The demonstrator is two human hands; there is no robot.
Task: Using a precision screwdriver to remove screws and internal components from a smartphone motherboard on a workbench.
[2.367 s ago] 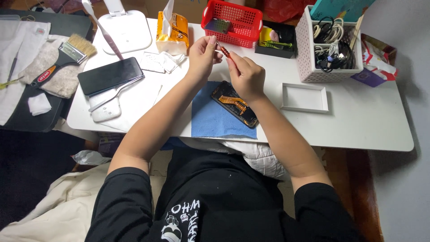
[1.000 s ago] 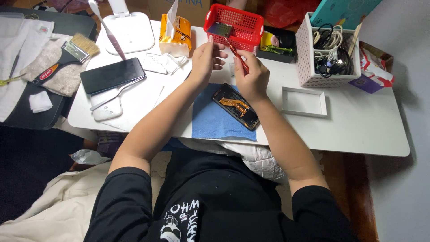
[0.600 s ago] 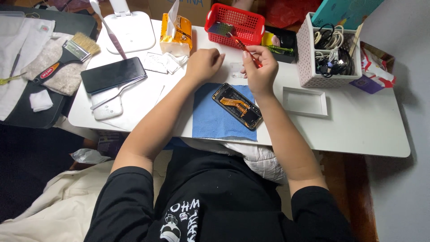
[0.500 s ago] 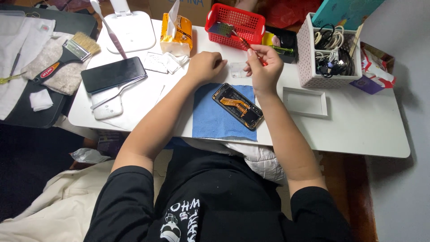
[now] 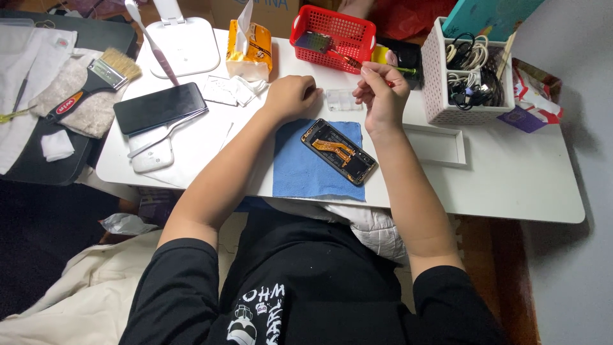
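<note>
Two hands worked over the white surface [image 5: 511, 185]: the left hand [image 5: 290, 96] lay fisted, holding nothing, at eleven o'clock of the opened phone [image 5: 338, 151] on its blue cloth [image 5: 300, 176], while the right hand [image 5: 382, 92] pinched a thin red-handled tool [image 5: 351, 62] at one o'clock.

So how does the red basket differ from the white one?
The red plastic mesh basket is low and shallow; the white slotted plastic basket is taller and deeper. The red one holds a small flat part, the white one a tangle of dark cables. Both stand at the far edge of the white table.
</note>
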